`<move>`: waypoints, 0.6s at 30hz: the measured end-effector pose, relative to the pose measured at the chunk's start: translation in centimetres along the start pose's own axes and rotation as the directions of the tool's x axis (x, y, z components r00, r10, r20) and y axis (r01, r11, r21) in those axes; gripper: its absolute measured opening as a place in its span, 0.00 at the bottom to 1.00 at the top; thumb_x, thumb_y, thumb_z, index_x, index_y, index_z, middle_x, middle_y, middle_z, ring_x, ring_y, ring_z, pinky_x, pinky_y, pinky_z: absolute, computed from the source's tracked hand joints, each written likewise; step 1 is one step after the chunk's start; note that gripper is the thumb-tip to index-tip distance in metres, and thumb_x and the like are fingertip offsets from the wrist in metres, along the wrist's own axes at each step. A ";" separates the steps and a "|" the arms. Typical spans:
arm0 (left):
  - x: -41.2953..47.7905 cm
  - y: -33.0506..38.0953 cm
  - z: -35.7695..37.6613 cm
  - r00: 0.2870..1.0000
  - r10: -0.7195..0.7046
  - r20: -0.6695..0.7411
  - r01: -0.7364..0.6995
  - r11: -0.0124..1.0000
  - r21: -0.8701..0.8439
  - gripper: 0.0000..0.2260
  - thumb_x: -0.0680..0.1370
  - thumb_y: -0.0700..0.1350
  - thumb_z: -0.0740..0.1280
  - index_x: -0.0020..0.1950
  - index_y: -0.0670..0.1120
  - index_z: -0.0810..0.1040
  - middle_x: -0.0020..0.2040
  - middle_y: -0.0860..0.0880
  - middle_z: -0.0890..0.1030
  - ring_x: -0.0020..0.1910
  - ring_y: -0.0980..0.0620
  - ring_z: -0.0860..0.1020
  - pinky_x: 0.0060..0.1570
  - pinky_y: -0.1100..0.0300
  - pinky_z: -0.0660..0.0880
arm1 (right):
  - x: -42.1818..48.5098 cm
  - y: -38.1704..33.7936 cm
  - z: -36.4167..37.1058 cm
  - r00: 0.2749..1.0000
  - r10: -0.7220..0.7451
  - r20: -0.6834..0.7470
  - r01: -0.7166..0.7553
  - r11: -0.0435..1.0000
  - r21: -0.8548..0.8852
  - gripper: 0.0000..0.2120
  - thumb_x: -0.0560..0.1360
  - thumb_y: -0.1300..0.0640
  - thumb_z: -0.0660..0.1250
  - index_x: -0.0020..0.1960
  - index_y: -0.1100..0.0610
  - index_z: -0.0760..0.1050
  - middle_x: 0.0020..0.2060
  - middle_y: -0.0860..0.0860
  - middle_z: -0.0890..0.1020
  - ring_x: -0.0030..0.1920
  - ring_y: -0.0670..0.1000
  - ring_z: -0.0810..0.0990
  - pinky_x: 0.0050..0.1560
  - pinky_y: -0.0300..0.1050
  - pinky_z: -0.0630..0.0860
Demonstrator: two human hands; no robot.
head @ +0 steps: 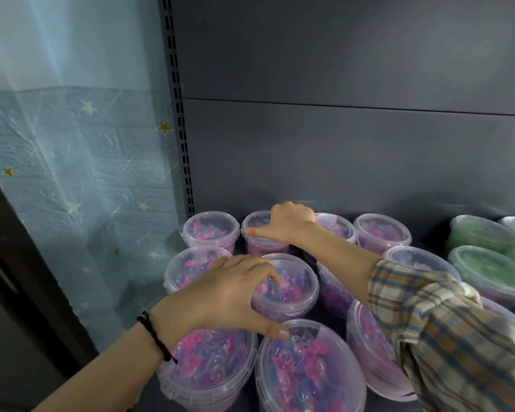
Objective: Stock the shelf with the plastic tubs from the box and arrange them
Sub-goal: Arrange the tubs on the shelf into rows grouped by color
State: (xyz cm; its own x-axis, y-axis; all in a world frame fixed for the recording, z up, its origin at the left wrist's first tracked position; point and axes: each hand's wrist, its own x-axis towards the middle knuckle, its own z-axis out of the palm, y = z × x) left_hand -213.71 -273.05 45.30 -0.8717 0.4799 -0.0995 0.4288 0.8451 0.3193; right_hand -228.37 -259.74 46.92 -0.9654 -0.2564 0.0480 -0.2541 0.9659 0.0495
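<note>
Arranging stock on the shelf [428,230]: left hand [226,295] clasps a middle tub [295,292], right hand [292,221] grips a back tub [259,245]; next, likely nudging rows straight.

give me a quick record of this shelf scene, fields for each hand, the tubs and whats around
left hand: grips the middle-row tub from above, thumb by the front tub
right hand: grips the back-row tub, thumb along its rim
pink tubs: lidded, upright, three rows
green tubs: right end of shelf
left of shelf: blue star wallpaper
</note>
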 end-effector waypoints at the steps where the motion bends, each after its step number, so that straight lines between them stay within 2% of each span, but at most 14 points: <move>1: 0.1 0.0 -0.1 1.000 -0.011 0.003 0.011 1.000 0.009 0.34 0.65 0.74 0.66 0.65 0.62 0.64 0.67 0.64 0.63 0.69 0.61 0.58 0.71 0.57 0.53 | 0.0 0.1 -0.1 1.000 0.001 0.015 -0.001 1.000 -0.020 0.36 0.66 0.22 0.57 0.49 0.54 0.74 0.46 0.50 0.77 0.48 0.56 0.78 0.39 0.45 0.70; 4: 0.4 -0.1 -0.2 0.998 -0.061 0.012 0.061 0.998 0.008 0.36 0.64 0.75 0.66 0.66 0.61 0.62 0.67 0.59 0.65 0.69 0.58 0.58 0.69 0.60 0.54 | -0.3 1.3 -0.6 0.994 -0.073 0.081 0.069 0.996 0.056 0.35 0.70 0.26 0.57 0.59 0.54 0.75 0.58 0.53 0.75 0.59 0.57 0.76 0.49 0.49 0.73; 7: 0.7 0.1 -0.2 0.995 -0.096 -0.009 0.096 0.995 0.011 0.38 0.65 0.73 0.67 0.70 0.59 0.61 0.76 0.56 0.58 0.75 0.56 0.51 0.70 0.60 0.49 | -1.5 3.1 -1.5 0.940 -0.339 0.039 0.310 0.895 0.320 0.21 0.75 0.38 0.65 0.60 0.51 0.76 0.60 0.53 0.74 0.60 0.53 0.74 0.62 0.49 0.70; 10: 0.7 0.5 -0.3 0.992 -0.114 -0.050 0.118 0.991 0.069 0.41 0.67 0.72 0.65 0.75 0.56 0.59 0.77 0.56 0.55 0.76 0.55 0.49 0.72 0.57 0.46 | -3.7 4.4 -2.2 0.886 -0.463 0.010 0.395 0.768 0.503 0.14 0.75 0.45 0.69 0.58 0.49 0.78 0.57 0.47 0.77 0.59 0.46 0.74 0.59 0.37 0.68; 12: 0.3 0.3 -0.4 0.994 -0.099 -0.053 0.103 0.992 0.074 0.45 0.65 0.75 0.61 0.77 0.57 0.54 0.77 0.57 0.54 0.76 0.54 0.49 0.72 0.56 0.46 | -4.8 5.2 -2.5 0.861 -0.500 0.092 0.382 0.757 0.531 0.17 0.73 0.43 0.71 0.60 0.46 0.77 0.58 0.42 0.76 0.60 0.42 0.73 0.60 0.37 0.69; 14: -0.2 -0.3 -0.5 0.993 -0.082 -0.081 0.086 0.995 0.045 0.51 0.60 0.81 0.52 0.78 0.60 0.48 0.78 0.57 0.53 0.77 0.53 0.49 0.73 0.55 0.46 | -5.1 6.0 -2.3 0.819 -0.541 0.194 0.387 0.769 0.508 0.23 0.70 0.42 0.73 0.63 0.42 0.74 0.62 0.38 0.74 0.64 0.40 0.71 0.65 0.39 0.68; 16: -0.6 -1.5 -0.5 0.982 -0.150 -0.111 0.157 0.986 0.059 0.54 0.57 0.83 0.46 0.79 0.57 0.46 0.79 0.55 0.51 0.78 0.51 0.48 0.75 0.53 0.46 | -5.4 6.5 -1.7 0.777 -0.570 0.268 0.409 0.780 0.474 0.28 0.69 0.41 0.74 0.66 0.42 0.71 0.68 0.36 0.70 0.69 0.39 0.66 0.71 0.41 0.63; 18: -1.1 -2.6 -0.6 0.961 -0.245 -0.128 0.257 0.962 0.088 0.57 0.57 0.84 0.42 0.79 0.54 0.45 0.80 0.53 0.48 0.78 0.50 0.47 0.76 0.50 0.47 | -5.8 6.4 -1.3 0.759 -0.583 0.288 0.439 0.786 0.434 0.29 0.68 0.41 0.74 0.67 0.43 0.71 0.69 0.37 0.69 0.70 0.40 0.65 0.72 0.42 0.61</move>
State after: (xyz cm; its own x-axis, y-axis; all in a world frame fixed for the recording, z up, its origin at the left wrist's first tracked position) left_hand -213.99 -275.92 45.19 -0.9732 0.2238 -0.0528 0.2093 0.9574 0.1990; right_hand -224.32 -252.15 48.26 -0.6017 -0.7479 -0.2802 -0.6496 0.6624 -0.3731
